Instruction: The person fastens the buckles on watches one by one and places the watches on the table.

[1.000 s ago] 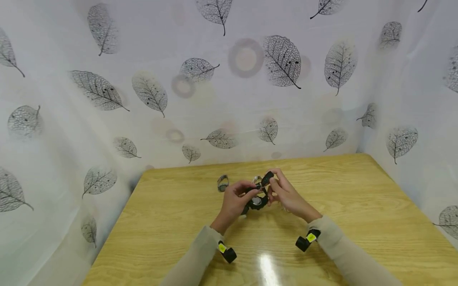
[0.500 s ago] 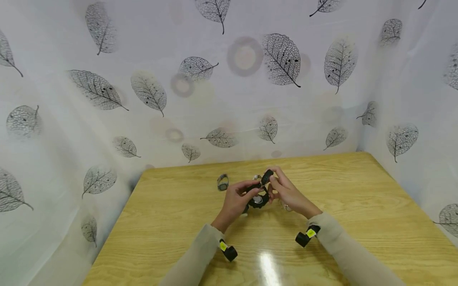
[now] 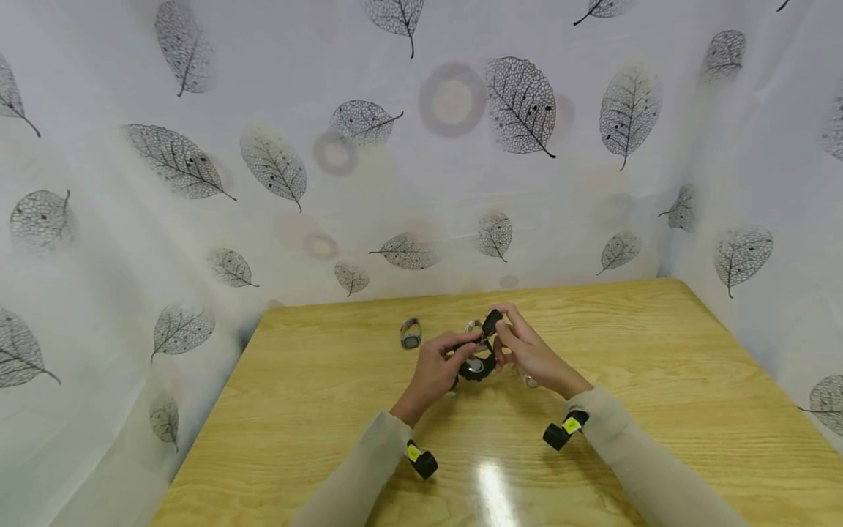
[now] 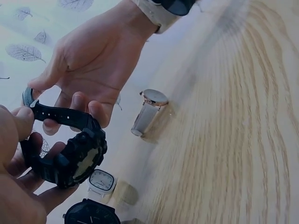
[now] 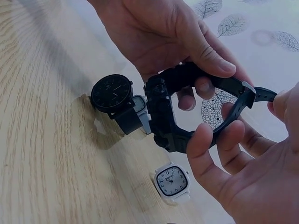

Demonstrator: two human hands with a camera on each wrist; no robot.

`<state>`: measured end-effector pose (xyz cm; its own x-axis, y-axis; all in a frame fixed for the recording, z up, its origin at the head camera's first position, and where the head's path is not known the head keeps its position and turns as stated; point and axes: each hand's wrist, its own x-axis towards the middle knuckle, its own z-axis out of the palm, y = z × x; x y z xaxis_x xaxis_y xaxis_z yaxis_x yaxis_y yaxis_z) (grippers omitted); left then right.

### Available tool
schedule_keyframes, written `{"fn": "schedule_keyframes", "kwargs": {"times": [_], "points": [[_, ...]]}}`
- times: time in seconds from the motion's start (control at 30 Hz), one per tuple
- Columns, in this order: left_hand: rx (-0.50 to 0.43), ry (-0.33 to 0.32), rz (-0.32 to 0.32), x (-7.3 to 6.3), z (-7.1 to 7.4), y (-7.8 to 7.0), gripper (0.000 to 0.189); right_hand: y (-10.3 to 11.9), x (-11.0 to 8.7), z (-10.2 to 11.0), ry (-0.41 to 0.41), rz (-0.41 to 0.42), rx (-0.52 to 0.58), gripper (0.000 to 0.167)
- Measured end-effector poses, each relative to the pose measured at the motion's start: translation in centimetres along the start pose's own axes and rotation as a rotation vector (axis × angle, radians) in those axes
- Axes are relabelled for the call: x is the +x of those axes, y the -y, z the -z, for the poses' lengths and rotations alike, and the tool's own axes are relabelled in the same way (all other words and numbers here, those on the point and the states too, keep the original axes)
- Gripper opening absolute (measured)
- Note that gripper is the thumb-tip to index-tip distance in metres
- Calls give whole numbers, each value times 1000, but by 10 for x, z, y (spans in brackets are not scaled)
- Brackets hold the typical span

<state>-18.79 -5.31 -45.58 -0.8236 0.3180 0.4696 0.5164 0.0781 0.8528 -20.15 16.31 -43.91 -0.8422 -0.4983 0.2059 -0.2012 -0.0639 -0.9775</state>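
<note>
Both hands hold a black wristwatch [image 3: 477,368] with a chunky case, raised over the table. My left hand [image 3: 436,369] pinches its strap close to the metal buckle [image 5: 250,94]. With thumb and fingers, my right hand [image 3: 530,359] pinches the strap's free end [image 3: 491,322]. In the right wrist view the strap passes through the buckle and forms a loop. The other fingers of my right hand curl near the lower strap and case. In the left wrist view the case [image 4: 81,158] hangs below the buckle.
A grey watch [image 3: 411,334] lies left of the hands. Around them on the wooden table [image 3: 296,424] are a black round watch [image 5: 112,93], a white square watch [image 5: 172,181] and a watch with a rose-coloured case [image 4: 154,98]. A leaf-print curtain [image 3: 395,183] hangs behind.
Both hands keep their grip on the black watch and barely move. The strap's free end tilts slightly between the right fingers, and the left fingers shift a little along the strap.
</note>
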Motion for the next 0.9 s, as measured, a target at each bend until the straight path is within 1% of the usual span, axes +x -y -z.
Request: {"fn": "schedule_keyframes", "kwargs": {"times": [0.2, 0.33, 0.47, 0.6, 0.73, 0.83, 0.9], "points": [[87, -45, -67, 0, -2, -1, 25, -2, 0, 0, -15, -4, 32, 34], [109, -67, -123, 0, -4, 1, 25, -5, -1, 1, -8, 10, 68, 31], [114, -83, -168, 1, -5, 3, 24, -8, -1, 2, 11, 41, 73, 30], [121, -84, -166, 0, -5, 5, 24, -8, -2, 3, 12, 50, 68, 29], [105, -73, -124, -1, -4, 8, 24, -6, -3, 1, 6, 51, 65, 30], [94, -69, -105, -1, -4, 10, 24, -6, -3, 0, -1, 48, 63, 30], [96, -67, -99, -1, -4, 9, 24, -5, -4, 0, -7, 37, 58, 29]]}}
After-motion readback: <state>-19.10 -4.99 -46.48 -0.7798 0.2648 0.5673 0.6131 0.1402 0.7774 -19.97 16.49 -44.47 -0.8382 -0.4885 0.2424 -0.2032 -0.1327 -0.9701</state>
